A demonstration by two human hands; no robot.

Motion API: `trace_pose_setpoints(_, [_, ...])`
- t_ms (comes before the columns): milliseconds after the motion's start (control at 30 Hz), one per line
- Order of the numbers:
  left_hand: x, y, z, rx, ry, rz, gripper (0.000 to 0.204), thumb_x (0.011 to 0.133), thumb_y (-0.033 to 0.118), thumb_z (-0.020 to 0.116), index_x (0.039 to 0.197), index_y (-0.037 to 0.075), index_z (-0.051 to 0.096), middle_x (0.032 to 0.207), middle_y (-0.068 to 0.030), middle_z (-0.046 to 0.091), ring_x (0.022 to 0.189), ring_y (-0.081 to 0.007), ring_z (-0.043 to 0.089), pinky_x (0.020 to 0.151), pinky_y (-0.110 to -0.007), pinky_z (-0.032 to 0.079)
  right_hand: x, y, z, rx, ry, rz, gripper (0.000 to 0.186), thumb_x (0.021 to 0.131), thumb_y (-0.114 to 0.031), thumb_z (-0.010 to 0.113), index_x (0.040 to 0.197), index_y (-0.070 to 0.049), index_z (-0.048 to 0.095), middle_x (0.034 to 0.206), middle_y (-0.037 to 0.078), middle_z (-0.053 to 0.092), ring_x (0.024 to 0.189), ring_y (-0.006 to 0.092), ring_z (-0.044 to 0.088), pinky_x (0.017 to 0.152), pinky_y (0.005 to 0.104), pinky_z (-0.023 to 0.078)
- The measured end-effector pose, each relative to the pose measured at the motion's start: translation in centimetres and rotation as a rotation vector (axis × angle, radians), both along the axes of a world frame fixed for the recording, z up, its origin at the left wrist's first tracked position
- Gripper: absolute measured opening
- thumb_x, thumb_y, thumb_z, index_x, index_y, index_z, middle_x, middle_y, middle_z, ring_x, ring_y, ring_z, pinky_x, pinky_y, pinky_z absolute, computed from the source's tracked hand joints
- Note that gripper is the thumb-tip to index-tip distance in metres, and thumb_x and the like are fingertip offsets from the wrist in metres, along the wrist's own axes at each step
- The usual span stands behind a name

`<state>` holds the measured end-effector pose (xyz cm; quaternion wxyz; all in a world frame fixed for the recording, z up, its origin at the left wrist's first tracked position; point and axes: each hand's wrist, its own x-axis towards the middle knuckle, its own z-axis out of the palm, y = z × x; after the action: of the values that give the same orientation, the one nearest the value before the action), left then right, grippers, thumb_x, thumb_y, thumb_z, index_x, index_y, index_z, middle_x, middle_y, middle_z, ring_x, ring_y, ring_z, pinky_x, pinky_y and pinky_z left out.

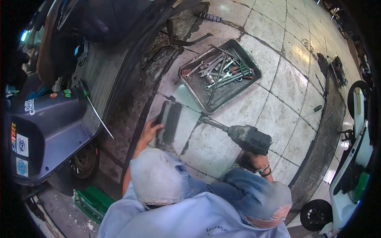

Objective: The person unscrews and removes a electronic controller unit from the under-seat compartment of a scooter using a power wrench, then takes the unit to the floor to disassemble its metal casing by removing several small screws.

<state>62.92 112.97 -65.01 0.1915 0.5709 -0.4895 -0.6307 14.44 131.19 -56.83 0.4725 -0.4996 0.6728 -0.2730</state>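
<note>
My right hand point(257, 160) is closed around the handle of a dark cordless impact wrench point(251, 138). The wrench points left, and a long socket or extension point(214, 122) sits on its nose. At the left edge of a dark, narrow, ribbed case-like piece point(170, 121) is my left hand point(149, 131), its fingers gripping the side; what kind of piece this is I cannot make out. Beyond both hands, a black metal tray point(204, 97) rests on the tiles. In it lie several wrenches point(230, 76) and a green-handled tool point(243, 67).
A purple scooter point(55, 131) stands at left, with a green crate point(95, 202) low beside it. A white scooter point(349, 170) is at the right edge. On the tiled floor lie a screwdriver point(317, 108) and a dark bent lever point(190, 41).
</note>
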Motion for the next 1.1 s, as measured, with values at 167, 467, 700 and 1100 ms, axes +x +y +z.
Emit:
trace_pose_setpoints(167, [-2.0, -1.2, -0.5, -0.197, -0.154, 0.160, 0.073, 0.088, 0.030, 0.074, 0.145, -0.007, 0.046, 0.136, -0.0187, 0.060, 0.126, -0.0277, 0.057, 0.109, -0.036, 0.042, 0.8, -1.1, -1.7, 0.039, -0.089, -0.108, 0.038, 0.083, -0.016, 0.080, 0.118, -0.004, 0.069, 0.111, 0.010, 0.073, 0.102, 0.0243, 0.069, 0.092, 0.0374, 0.053])
trace_pose_setpoints(467, [-5.7, -1.2, -1.9, -0.299, -0.384, -0.006, 0.075, 0.078, 0.026, 0.084, 0.140, -0.001, 0.051, 0.132, -0.0234, 0.062, 0.122, -0.0363, 0.060, 0.105, -0.042, 0.046, 2.5, -4.0, -1.4, -0.263, 0.157, 0.231, 0.040, 0.079, -0.013, 0.078, 0.118, -0.007, 0.068, 0.119, 0.011, 0.070, 0.110, 0.0305, 0.065, 0.100, 0.0407, 0.047])
trace_pose_setpoints(700, [-10.9, -0.2, 1.2, -0.325, -0.517, -0.388, 0.071, 0.074, 0.027, 0.085, 0.137, 0.010, 0.057, 0.129, -0.0163, 0.058, 0.125, -0.0354, 0.054, 0.105, -0.044, 0.044, 3.8, -7.7, 3.1, -0.244, 0.219, 0.295, 0.038, 0.077, -0.015, 0.077, 0.114, -0.009, 0.071, 0.114, 0.013, 0.072, 0.103, 0.0346, 0.067, 0.095, 0.0407, 0.050])
trace_pose_setpoints(1100, [-10.7, 0.0, 1.2, -0.307, -0.459, -0.476, 0.070, 0.080, 0.029, 0.079, 0.143, 0.013, 0.053, 0.130, -0.0144, 0.062, 0.125, -0.0332, 0.056, 0.108, -0.045, 0.041, 1.2, -7.1, 6.2, -0.323, 0.404, 0.423, 0.033, 0.074, -0.015, 0.076, 0.107, -0.009, 0.074, 0.104, 0.011, 0.075, 0.093, 0.0329, 0.070, 0.084, 0.0389, 0.055])
